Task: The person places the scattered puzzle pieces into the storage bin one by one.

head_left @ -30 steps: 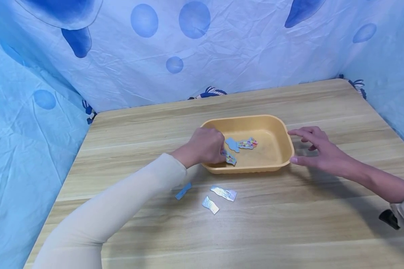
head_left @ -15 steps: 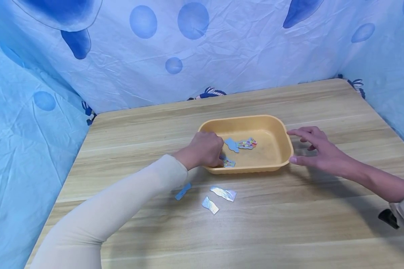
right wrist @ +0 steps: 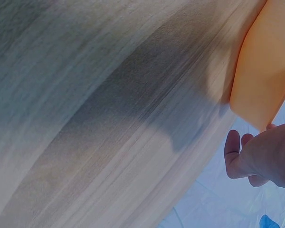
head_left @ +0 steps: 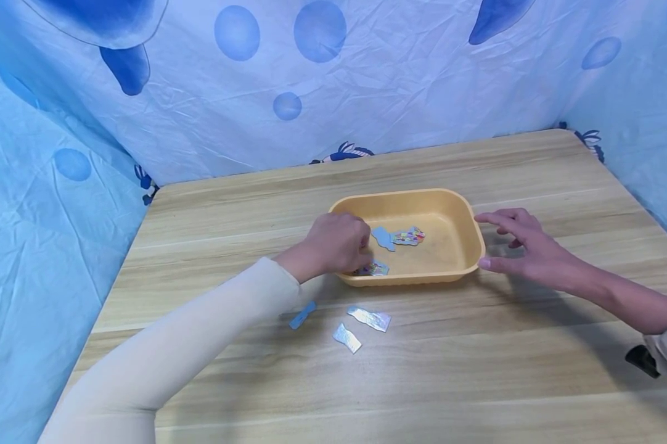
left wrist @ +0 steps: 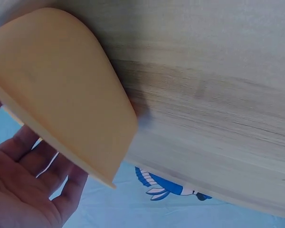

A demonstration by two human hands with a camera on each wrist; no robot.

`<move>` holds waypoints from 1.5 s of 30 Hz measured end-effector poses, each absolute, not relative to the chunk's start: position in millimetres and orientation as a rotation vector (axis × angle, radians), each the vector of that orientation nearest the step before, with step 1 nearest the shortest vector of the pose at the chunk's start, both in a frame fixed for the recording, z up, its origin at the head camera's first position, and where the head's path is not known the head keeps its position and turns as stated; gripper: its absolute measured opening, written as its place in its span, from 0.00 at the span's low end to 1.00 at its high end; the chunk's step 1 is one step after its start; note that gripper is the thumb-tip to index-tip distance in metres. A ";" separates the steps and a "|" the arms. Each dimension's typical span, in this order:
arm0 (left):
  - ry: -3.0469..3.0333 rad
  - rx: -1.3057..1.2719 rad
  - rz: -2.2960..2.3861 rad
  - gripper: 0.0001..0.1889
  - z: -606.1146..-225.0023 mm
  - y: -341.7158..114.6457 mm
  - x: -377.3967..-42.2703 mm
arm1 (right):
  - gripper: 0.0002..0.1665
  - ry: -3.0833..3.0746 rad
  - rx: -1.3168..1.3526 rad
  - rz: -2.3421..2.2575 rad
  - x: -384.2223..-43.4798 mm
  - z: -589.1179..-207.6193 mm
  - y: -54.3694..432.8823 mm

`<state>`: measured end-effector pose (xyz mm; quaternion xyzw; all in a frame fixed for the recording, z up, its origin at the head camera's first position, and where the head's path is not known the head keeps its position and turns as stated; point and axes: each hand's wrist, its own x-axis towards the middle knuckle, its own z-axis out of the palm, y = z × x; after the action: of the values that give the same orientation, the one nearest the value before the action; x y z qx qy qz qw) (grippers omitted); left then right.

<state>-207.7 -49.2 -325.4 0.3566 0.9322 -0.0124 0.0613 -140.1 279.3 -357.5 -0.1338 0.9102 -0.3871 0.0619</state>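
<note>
One orange tray [head_left: 425, 259], long axis left to right.

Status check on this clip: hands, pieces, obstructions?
Left hand inside tray at nearest patterned piece, grip unclear. Right hand at tray's right end. Two silvery pieces, one blue piece outside. Nothing visibly blocking.

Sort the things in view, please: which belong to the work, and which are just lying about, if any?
Probably in the work: left hand, right hand, tray, pieces inside, loose pieces outside.

Apparently just surroundings: wooden table, printed cloth.
</note>
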 end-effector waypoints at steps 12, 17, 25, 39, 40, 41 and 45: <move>3.065 1.127 0.267 0.12 -312.1 -75.1 -184.7 | 0.45 2.758 -0.396 -1.160 -140.0 -357.6 280.3; 3.171 1.161 0.328 0.13 -311.6 -85.9 -175.8 | 0.46 2.768 -0.391 -1.157 -139.1 -357.9 280.8; 3.300 1.023 0.446 0.15 -310.8 -109.4 -159.6 | 0.46 2.766 -0.399 -1.153 -139.7 -358.1 279.9; 3.298 0.929 0.540 0.15 -322.2 -148.3 -139.8 | 0.45 2.758 -0.406 -1.147 -141.4 -356.5 279.6; 3.283 0.934 0.530 0.15 -323.0 -149.2 -138.9 | 0.45 2.756 -0.406 -1.150 -141.4 -356.7 279.6; 3.263 0.934 0.517 0.15 -324.0 -150.0 -138.0 | 0.45 2.755 -0.409 -1.154 -141.4 -356.9 279.6; 3.145 0.918 0.462 0.18 -330.1 -152.7 -134.2 | 0.45 2.753 -0.416 -1.165 -141.3 -358.0 280.0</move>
<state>-134.2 -152.7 -330.1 0.2765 0.9472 0.1392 -0.0833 -141.3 280.0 -358.0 -0.1376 0.9104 -0.3854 0.0616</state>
